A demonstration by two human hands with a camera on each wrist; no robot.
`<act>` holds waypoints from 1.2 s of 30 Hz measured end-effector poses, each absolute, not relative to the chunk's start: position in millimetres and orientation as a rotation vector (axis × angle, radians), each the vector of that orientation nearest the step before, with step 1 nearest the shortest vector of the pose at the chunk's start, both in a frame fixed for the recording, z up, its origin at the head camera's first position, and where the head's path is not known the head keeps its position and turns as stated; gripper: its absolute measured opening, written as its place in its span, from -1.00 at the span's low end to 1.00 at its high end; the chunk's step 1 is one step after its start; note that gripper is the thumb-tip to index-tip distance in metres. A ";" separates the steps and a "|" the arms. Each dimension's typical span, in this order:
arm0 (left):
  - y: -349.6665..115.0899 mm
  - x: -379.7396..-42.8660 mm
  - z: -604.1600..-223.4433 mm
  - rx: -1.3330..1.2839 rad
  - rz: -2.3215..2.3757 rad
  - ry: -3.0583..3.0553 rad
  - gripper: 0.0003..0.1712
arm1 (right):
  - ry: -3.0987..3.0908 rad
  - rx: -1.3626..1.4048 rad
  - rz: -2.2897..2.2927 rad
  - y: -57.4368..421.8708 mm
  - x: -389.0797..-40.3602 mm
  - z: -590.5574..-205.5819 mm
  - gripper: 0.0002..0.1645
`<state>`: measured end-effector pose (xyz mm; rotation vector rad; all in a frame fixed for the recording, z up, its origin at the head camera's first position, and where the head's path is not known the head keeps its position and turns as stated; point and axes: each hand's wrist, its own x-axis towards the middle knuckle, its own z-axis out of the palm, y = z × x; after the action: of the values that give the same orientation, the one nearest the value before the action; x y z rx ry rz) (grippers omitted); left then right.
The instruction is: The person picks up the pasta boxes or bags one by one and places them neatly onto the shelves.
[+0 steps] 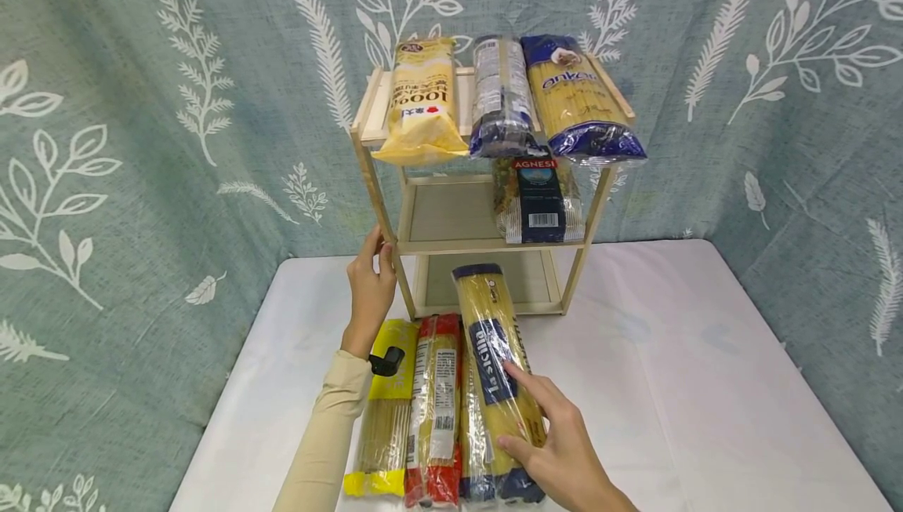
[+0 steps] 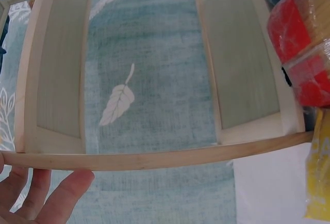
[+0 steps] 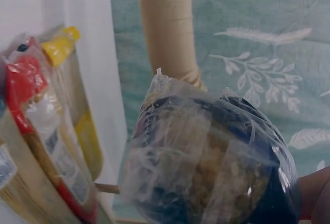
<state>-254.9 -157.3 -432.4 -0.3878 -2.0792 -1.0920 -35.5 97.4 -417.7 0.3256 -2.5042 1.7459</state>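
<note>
My right hand (image 1: 564,445) grips a long pack of spaghetti (image 1: 494,363) with a dark blue label, thumb and fingers on its two sides. The pack is tilted, its far end raised toward the rack's lower tier. In the right wrist view its clear-and-blue wrapper end (image 3: 206,157) fills the middle. My left hand (image 1: 371,281) touches the left post of the wooden rack (image 1: 487,246); in the left wrist view its fingers (image 2: 64,195) meet the post's edge. On the table beneath lie a yellow pasta pack (image 1: 384,418), a red one (image 1: 433,410) and a partly covered blue-ended one (image 1: 474,433).
The top tier holds a yellow pasta bag (image 1: 423,100), a grey-blue pack (image 1: 501,96) and a blue-and-yellow pack (image 1: 582,96). A dark-labelled pasta bag (image 1: 539,198) stands on the middle tier's right. A leaf-patterned curtain (image 1: 212,104) surrounds the white table (image 1: 670,386).
</note>
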 end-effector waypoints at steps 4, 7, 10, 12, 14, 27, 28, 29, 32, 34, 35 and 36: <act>-157.5 -255.3 -433.0 -0.383 -1.088 -2.078 -0.57 | -2.446 0.392 1.743 95.5 -38.0 -410.0 -0.05; -157.8 -255.8 -433.1 -0.391 -1.086 -2.074 -0.57 | -2.410 0.421 1.769 93.5 -41.3 -404.4 -0.04; -158.5 -255.9 -433.1 -0.398 -1.089 -2.069 -0.57 | -2.384 0.434 1.819 91.1 -45.7 -399.4 -0.03; -159.0 -255.7 -433.0 -0.397 -1.084 -2.069 -0.56 | -2.375 0.437 1.836 89.5 -49.1 -396.4 -0.02; -159.5 -255.7 -433.3 -0.393 -1.083 -2.069 -0.57 | -2.372 0.435 1.844 87.8 -52.9 -393.5 -0.02; -159.1 -257.5 -434.2 -0.397 -1.086 -2.081 -0.57 | -2.387 0.445 1.729 81.3 -78.0 -379.3 -0.04; -159.0 -257.8 -434.2 -0.401 -1.086 -2.073 -0.57 | -2.384 0.447 1.730 80.8 -79.9 -378.4 -0.04; -158.9 -258.0 -434.1 -0.403 -1.084 -2.069 -0.57 | -2.384 0.445 1.728 80.3 -81.9 -377.9 -0.05; -158.7 -258.4 -434.5 -0.404 -1.081 -2.058 -0.57 | -2.386 0.441 1.701 78.6 -88.4 -376.4 -0.05; -159.1 -258.2 -435.3 -0.402 -1.077 -2.057 -0.57 | -2.383 0.452 1.684 77.4 -93.0 -375.4 -0.06; -159.5 -258.2 -435.8 -0.401 -1.075 -2.059 -0.56 | -2.384 0.456 1.671 76.7 -95.4 -374.7 -0.06; -159.7 -258.1 -436.3 -0.399 -1.074 -2.061 -0.56 | -2.387 0.459 1.663 75.9 -98.0 -373.6 -0.07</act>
<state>-258.1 -159.7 -436.3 -0.3990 -2.0608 -1.0740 -98.0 75.9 -373.6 0.4591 -2.3869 1.6632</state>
